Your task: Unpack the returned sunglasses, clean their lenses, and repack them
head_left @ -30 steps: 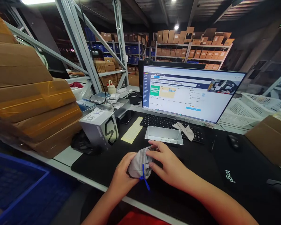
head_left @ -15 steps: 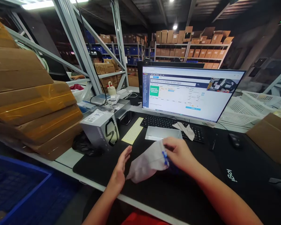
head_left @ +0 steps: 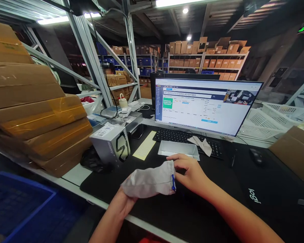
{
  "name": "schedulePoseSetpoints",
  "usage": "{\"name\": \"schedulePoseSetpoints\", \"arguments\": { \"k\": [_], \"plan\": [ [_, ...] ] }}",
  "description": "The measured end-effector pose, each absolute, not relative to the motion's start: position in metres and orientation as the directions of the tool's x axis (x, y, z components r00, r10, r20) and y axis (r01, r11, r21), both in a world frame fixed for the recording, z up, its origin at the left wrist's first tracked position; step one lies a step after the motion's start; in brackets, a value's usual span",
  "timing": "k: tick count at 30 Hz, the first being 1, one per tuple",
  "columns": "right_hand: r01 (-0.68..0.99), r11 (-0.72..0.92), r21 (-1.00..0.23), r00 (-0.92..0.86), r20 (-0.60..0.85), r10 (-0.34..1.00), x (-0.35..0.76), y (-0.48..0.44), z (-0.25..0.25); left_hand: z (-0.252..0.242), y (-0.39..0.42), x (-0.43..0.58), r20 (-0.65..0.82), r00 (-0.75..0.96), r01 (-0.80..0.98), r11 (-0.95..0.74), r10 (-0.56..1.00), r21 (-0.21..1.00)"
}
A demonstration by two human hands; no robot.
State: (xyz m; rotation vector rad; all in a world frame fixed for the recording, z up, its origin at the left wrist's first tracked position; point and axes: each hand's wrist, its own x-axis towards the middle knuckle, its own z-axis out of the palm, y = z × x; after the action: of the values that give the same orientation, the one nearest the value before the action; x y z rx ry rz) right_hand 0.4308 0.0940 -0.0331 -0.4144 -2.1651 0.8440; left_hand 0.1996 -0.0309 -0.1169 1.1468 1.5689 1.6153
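A grey cloth drawstring pouch [head_left: 148, 182] with a blue cord [head_left: 173, 183] lies flattened lengthwise between my hands, just above the black desk mat [head_left: 101, 184]. My left hand [head_left: 121, 204] is under its nearer end, cupping it from below. My right hand [head_left: 190, 175] grips the gathered end at the blue cord, with the fingers over the top. A shallow metal tray [head_left: 178, 150] stands just beyond my right fingertips. A grey product box [head_left: 111, 146] with a black logo stands to the left of the pouch.
A black keyboard [head_left: 187, 138] and a large monitor [head_left: 207, 104] stand behind the tray. Stacked cardboard mailers [head_left: 35, 101] rise at the left, above a blue crate [head_left: 20, 206]. A mouse [head_left: 255, 156] lies at the right, with white mesh baskets [head_left: 276, 118] beyond.
The pouch has gone from bunched between my hands to spread out flat. My left hand, open beside it half a second ago, has moved under it. The cord end has shifted slightly.
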Motion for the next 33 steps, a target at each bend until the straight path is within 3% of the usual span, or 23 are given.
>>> {"name": "schedulePoseSetpoints", "arguments": {
  "k": [8, 14, 16, 18, 21, 23, 25, 27, 29, 33],
  "plan": [
    [0.031, 0.579, -0.815, -0.741, 0.369, 0.560, 0.442, 0.113, -0.023, -0.114, -0.020, 0.194, -0.012, -0.630, -0.121, -0.082, 0.777, 0.989],
    [-0.095, 0.247, -0.964, -0.542, 0.258, 0.800, 0.483, 0.156, -0.006, -0.111, -0.002, 0.158, 0.050, -0.852, -0.051, -0.177, 0.521, 0.983],
    [-0.166, 0.193, -0.967, -0.415, 0.246, 0.876, 0.495, 0.167, -0.004, -0.119, -0.001, 0.149, 0.114, -0.863, 0.046, -0.146, 0.493, 0.988],
    [-0.247, 0.165, -0.955, -0.317, 0.240, 0.918, 0.501, 0.175, -0.003, -0.130, -0.002, 0.145, 0.246, -0.768, 0.273, -0.045, 0.591, 0.961],
    [-0.299, 0.165, -0.940, -0.300, 0.257, 0.919, 0.499, 0.178, -0.005, -0.142, -0.008, 0.146, 0.459, -0.490, 0.720, 0.047, 0.741, 0.693],
    [-0.286, 0.198, -0.937, -0.335, 0.292, 0.896, 0.493, 0.175, -0.006, -0.137, -0.011, 0.154, 0.574, -0.392, 0.855, 0.054, 0.719, 0.516],
    [-0.272, 0.239, -0.932, -0.356, 0.329, 0.875, 0.485, 0.169, -0.007, -0.118, -0.011, 0.168, 0.644, -0.339, 0.891, 0.015, 0.686, 0.453],
    [-0.268, 0.248, -0.931, -0.371, 0.337, 0.865, 0.476, 0.161, -0.009, -0.091, -0.003, 0.186, 0.622, -0.291, 0.853, -0.097, 0.727, 0.513],
    [-0.278, 0.183, -0.943, -0.390, 0.285, 0.875, 0.467, 0.152, -0.011, -0.064, 0.012, 0.203, 0.526, -0.268, 0.727, -0.188, 0.807, 0.660],
    [-0.372, -0.044, -0.927, -0.392, 0.114, 0.913, 0.455, 0.144, -0.015, -0.026, 0.048, 0.230, 0.230, -0.246, 0.139, -0.201, 0.941, 0.970]
  ]
}}
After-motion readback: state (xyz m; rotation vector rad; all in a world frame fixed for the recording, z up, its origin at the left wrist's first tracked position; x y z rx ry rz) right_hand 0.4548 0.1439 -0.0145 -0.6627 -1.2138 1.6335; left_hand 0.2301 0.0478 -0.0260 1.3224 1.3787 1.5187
